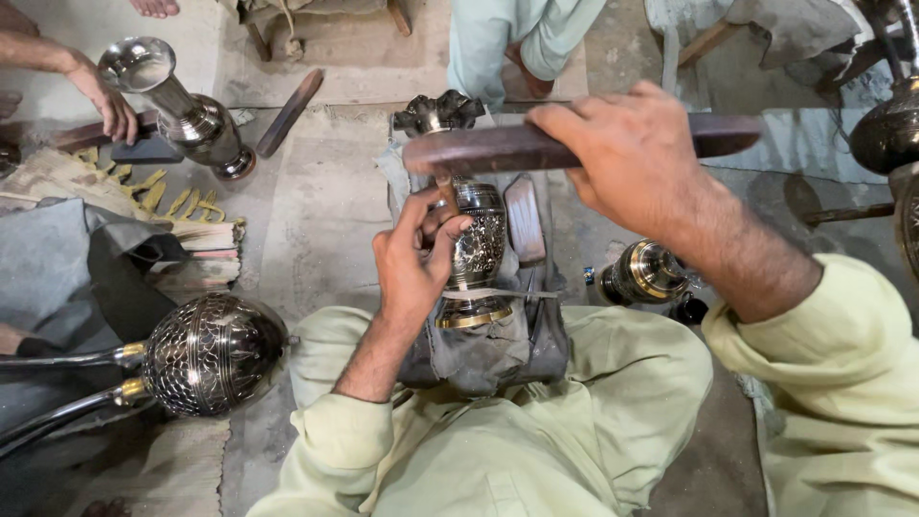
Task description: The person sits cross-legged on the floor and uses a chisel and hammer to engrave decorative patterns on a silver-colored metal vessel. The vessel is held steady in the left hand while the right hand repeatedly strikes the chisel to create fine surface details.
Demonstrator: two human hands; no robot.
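Bare concrete floor [316, 220] spreads around you, littered with cloth and metalware; you sit cross-legged in pale green clothing, an engraved brass vase [476, 251] lying across the grey cloth [479, 359] over your lap, its foot near you and its scalloped mouth pointing away. Your left hand [414, 260] curls round the left side of the vase body, thumb and fingertips pinching a thin tool against the metal; that tool is mostly hidden behind the fingers and hard to make out. Your right hand [627, 158] is closed tight round a dark wooden bat [574, 144], held flat just above the vase neck; your knuckles cover its middle. To the right, a second brass vessel [646, 273] lies half behind your forearm; further right, dark metal pieces are cut off by the edge. Near left, a round patterned globe [212, 352] rests on two metal stems running out of view. Far left, another person's hand [107, 96] rests beside a tall silver vase [182, 110], apparently touching its neck; bare feet and a seated person's light trousers show at the far edge, bodies cropped.
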